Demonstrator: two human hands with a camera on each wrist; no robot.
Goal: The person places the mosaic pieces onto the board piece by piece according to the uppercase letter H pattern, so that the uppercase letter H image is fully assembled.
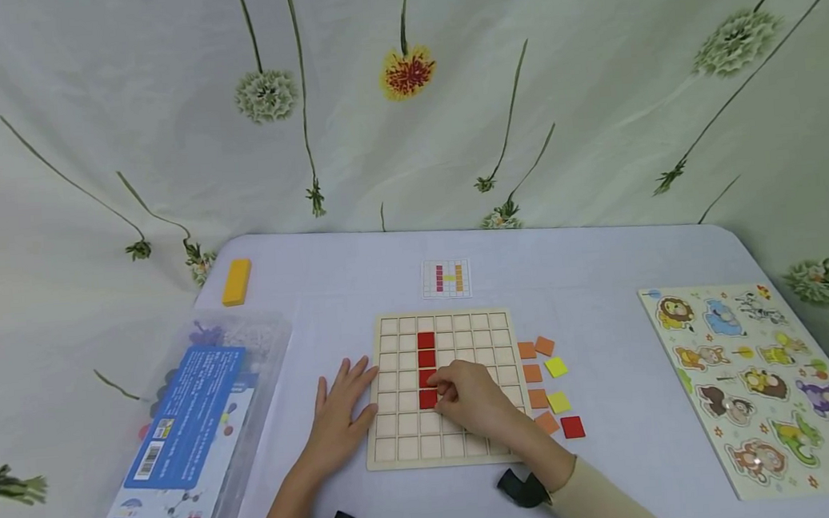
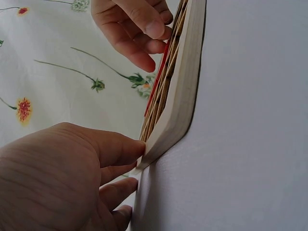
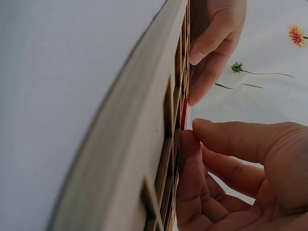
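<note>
A pale wooden grid board [image 1: 406, 448] lies on the table with several red square tiles [image 1: 425, 359] in one column of its cells. My right hand [image 1: 476, 399] is over the board, its bent fingertips [image 1: 433, 379] at the lower red tiles. In the right wrist view, its thumb [image 3: 231, 137] and index finger lie close together, and no tile shows between them. My left hand [image 1: 340, 413] rests at the board's left edge, fingers spread. The left wrist view shows its fingertips at the board's corner.
Right of the board lie several loose orange tiles [image 1: 533, 373], two yellow tiles [image 1: 555, 366] and a red tile [image 1: 573, 427]. A pattern card [image 1: 447, 290] is behind the board. A plastic case [image 1: 187, 419] and a yellow block [image 1: 236, 283] stand left, an animal puzzle board [image 1: 739, 365] right.
</note>
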